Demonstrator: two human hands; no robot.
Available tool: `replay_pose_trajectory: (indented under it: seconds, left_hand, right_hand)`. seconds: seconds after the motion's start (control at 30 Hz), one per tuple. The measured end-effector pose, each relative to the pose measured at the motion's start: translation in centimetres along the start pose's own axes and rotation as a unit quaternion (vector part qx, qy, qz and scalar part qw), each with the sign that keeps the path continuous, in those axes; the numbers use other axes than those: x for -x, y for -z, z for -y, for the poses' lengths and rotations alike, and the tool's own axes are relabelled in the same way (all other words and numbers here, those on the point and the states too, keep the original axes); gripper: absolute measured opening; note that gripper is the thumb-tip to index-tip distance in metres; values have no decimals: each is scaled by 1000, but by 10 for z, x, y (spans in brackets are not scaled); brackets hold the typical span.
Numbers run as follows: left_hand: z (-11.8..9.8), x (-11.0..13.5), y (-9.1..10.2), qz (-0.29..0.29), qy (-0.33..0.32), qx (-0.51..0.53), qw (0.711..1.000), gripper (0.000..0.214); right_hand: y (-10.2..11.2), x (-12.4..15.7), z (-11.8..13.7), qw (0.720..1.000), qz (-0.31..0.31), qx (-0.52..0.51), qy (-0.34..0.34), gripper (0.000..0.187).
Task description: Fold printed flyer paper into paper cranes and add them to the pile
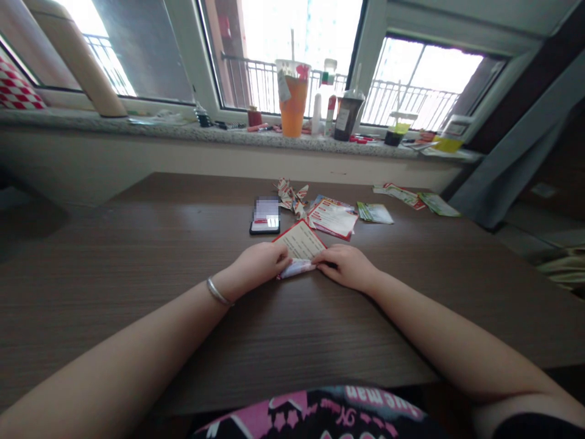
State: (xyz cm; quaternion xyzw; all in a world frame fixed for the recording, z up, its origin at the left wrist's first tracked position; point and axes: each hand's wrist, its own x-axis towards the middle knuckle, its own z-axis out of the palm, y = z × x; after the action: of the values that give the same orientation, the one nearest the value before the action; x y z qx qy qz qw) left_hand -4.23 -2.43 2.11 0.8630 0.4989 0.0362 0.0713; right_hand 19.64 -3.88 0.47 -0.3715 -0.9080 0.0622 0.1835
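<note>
A printed paper sheet with a red border [300,242] lies on the brown wooden table [159,256], its near edge rolled or folded up. My left hand [259,264] pinches that folded edge from the left, fingers closed on it. My right hand [346,266] presses and grips the same edge from the right. A silver bangle [217,292] circles my left wrist. A folded paper crane [292,197] and more printed sheets [333,217] lie just beyond.
A phone [265,214] lies face up behind the sheet. Leaflets [375,212] are scattered at the far right of the table. The window sill [137,127] holds an orange drink cup [293,99], a dark cup [347,113], bottles and small items.
</note>
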Motion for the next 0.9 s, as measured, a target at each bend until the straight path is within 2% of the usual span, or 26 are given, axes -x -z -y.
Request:
replay_pose_trajectory:
  seconds: [0.23,0.43,0.9]
  left_hand:
    - [2,-2,-1,-10,-6,-11,1000,29]
    - [6,-4,-9,-17,-11,-30,999,29]
    - [7,-5,-13,-36,-3,-50,998,29]
  right_hand:
    - [-1,0,1,1000,-10,2,21,17]
    - [-2,1,-2,999,-20,7,45,17]
    - [-5,-2,-5,999,-28,8,45,19]
